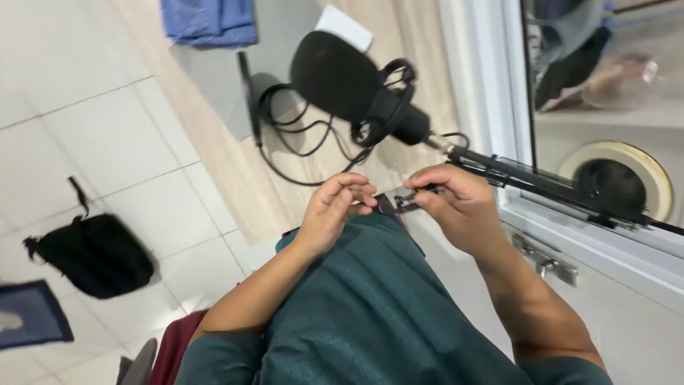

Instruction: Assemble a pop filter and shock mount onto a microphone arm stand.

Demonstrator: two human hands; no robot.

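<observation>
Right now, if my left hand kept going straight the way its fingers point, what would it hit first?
Most likely the small dark clip-like part pinched in your right hand. Your left hand points its curled fingers rightward at it, with only a short gap between. Depth is unclear, so it might pass just in front.

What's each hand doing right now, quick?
Left hand: fingers curled, pinching near the small black part.
Right hand: closed on the small black part.

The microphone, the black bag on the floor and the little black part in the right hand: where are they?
microphone (335, 75), head view, on its black foam cover.
black bag (96, 255), head view, middle of its body.
small black part (407, 200), head view, on the end showing beside the right hand (456, 207) fingers.
</observation>
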